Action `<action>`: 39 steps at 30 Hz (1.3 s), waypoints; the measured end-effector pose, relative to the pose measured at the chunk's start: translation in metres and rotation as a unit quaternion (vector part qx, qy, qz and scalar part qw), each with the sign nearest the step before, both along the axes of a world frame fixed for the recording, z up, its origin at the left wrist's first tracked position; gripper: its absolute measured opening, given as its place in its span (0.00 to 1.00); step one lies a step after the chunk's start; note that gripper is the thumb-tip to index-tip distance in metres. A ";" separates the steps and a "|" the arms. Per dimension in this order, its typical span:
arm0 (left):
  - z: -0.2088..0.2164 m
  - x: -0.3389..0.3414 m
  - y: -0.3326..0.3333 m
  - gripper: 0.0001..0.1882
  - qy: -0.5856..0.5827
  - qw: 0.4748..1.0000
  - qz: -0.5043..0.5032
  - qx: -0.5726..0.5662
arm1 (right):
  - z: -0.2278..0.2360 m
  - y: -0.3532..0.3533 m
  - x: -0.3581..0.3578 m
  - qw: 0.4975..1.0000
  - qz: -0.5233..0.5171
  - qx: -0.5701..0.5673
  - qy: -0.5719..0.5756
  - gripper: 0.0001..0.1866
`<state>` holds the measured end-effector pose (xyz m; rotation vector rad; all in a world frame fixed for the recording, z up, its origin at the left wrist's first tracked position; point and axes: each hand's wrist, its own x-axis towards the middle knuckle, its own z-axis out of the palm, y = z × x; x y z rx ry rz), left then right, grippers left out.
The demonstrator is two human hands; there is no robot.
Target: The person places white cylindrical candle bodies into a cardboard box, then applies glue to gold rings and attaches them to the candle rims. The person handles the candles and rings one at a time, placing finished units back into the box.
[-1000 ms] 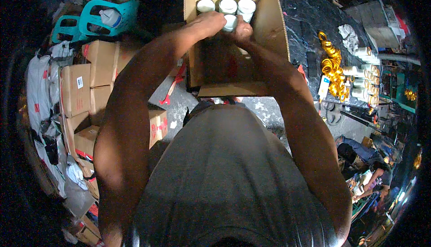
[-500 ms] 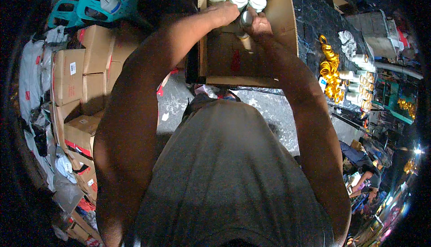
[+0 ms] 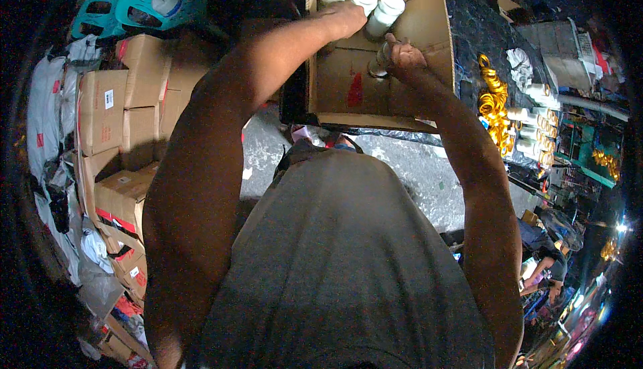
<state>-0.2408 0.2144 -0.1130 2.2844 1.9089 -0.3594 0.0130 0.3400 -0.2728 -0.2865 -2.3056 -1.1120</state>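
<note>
Cardboard fills my view up top: an open brown cardboard box (image 3: pixel 348 87) with its flaps spread, standing on a dark table (image 3: pixel 482 40). Along its far wall I see a row of white cylindrical containers (image 3: pixel 365 0) standing upright, three of them, side by side. My left hand (image 3: pixel 345 19) rests on that row, fingers curled against the rightmost white cylinder; whether it fully clasps it I cannot tell, since the palm hides the contact. My right hand (image 3: pixel 402 57) sits lower inside the box, near its right wall, closed around a small greyish cylindrical object (image 3: pixel 380 66) whose end pokes out to the left of the fist. The two hands are near each other but apart.

To the right of the box, on the table, lies a heap of shiny gold ribbon curls (image 3: pixel 494 97), with more white tubes (image 3: pixel 532 131) just beside it. To my left, stacked brown cartons (image 3: pixel 107 121) line the floor, with teal plastic stools (image 3: pixel 154 4) beyond them.
</note>
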 end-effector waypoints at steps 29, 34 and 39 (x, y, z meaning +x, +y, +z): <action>0.034 0.014 -0.009 0.20 -0.017 0.993 -0.071 -0.089 | 0.122 -0.057 -0.019 0.864 -0.240 -0.367 -0.248 0.14; 0.010 0.011 0.006 0.21 -0.032 0.994 -0.070 -0.079 | 0.123 -0.054 -0.022 0.849 -0.244 -0.397 -0.250 0.15; 0.039 0.039 0.001 0.20 0.028 0.986 -0.076 -0.148 | 0.135 -0.056 -0.016 0.845 -0.210 -0.409 -0.272 0.24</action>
